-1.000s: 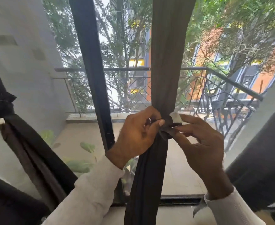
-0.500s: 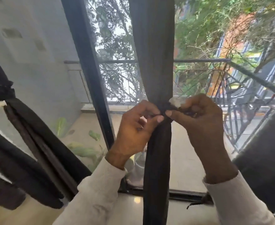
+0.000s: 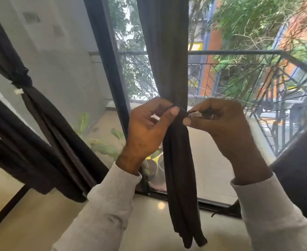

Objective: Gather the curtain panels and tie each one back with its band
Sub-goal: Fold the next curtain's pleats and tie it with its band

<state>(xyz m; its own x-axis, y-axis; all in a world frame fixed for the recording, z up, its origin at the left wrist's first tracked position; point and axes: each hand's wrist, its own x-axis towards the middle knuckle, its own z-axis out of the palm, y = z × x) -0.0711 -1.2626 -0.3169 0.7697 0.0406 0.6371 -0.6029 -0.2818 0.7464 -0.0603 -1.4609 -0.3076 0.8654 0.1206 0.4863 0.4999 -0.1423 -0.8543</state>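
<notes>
Head view: gathered dark curtain panel (image 3: 169,69) hangs at centre against the window frame (image 3: 109,69). Left hand (image 3: 147,131) and right hand (image 3: 221,125) each pinch the dark band (image 3: 182,114) cinched round it. Another tied panel (image 3: 33,105) hangs far left.

The gathered curtain panel (image 3: 169,66) is dark charcoal grey, its band (image 3: 180,113) black with a white tab (image 3: 195,114). The tied panel (image 3: 46,113) at the left is near-black (also white-tagged). Both sleeves (image 3: 111,201) are pale grey; the window frame (image 3: 107,57) is black.
</notes>
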